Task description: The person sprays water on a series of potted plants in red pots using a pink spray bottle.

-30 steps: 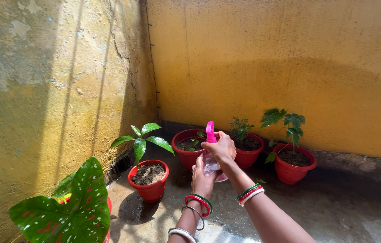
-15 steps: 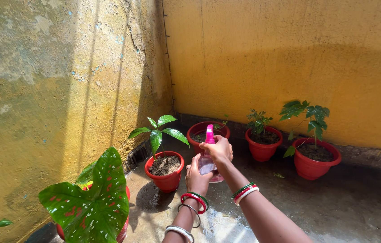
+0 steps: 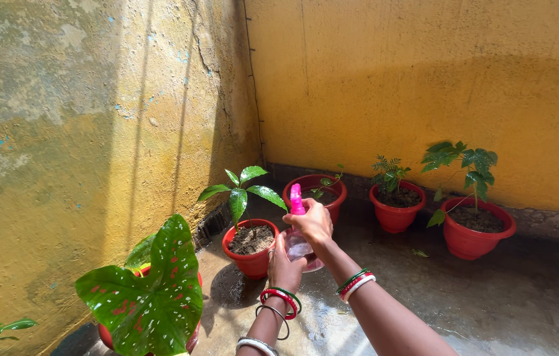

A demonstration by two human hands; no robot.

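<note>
I hold a clear spray bottle (image 3: 300, 248) with a pink nozzle (image 3: 296, 199) in both hands. My left hand (image 3: 283, 267) cups the bottle's body from below. My right hand (image 3: 312, 224) wraps the top by the trigger. The nozzle points toward a red pot (image 3: 249, 262) of dark soil with a small green-leaved plant (image 3: 242, 191), just left of my hands. Bangles ring both wrists.
Three more red pots stand along the yellow back wall: one (image 3: 327, 186) behind my hands, one (image 3: 395, 215) with a small plant, one (image 3: 472, 241) with a taller plant. A big spotted green leaf (image 3: 147, 293) fills the lower left. The concrete floor (image 3: 490, 303) looks damp.
The view has shifted left, so the pots slid to the right in the picture. My hands with the spray bottle moved slightly left, closer to the pot with the small plant.
</note>
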